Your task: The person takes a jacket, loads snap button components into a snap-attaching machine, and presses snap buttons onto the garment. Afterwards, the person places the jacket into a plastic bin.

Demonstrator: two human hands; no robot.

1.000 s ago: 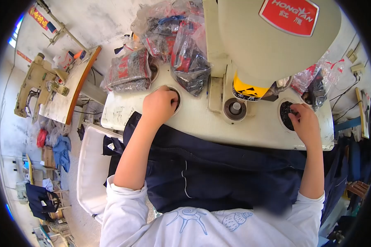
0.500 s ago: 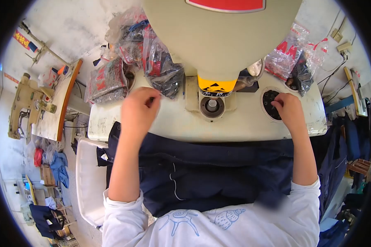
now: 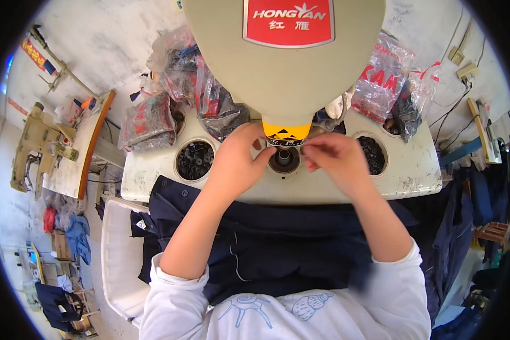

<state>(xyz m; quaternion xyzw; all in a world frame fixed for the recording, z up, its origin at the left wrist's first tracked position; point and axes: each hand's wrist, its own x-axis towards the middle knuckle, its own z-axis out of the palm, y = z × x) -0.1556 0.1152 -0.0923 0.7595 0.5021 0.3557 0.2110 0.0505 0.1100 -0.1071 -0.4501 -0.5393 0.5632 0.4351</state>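
Note:
Both hands are at the press machine [image 3: 286, 68], one on each side of its round lower die [image 3: 284, 161]. My left hand [image 3: 242, 161] has thumb and fingertips pinched close to the die's left edge; what it holds is too small to make out. From the right, my right hand [image 3: 337, 158] reaches in with its fingertips together under the yellow guard [image 3: 285, 133], and any small part there is hidden. Dark navy cloth [image 3: 289, 243] lies along the table's front edge, below my forearms.
A bowl of dark snap parts [image 3: 195, 160] is sunk in the white table [image 3: 255, 195] at left, another [image 3: 372, 156] at right. Plastic bags [image 3: 147, 122] lie behind. A white bin [image 3: 120, 255] stands at left, near a sewing machine [image 3: 37, 147].
Both hands have left the side bowls and come together at the die in the middle. The view has shifted, and both bowls of dark parts now show.

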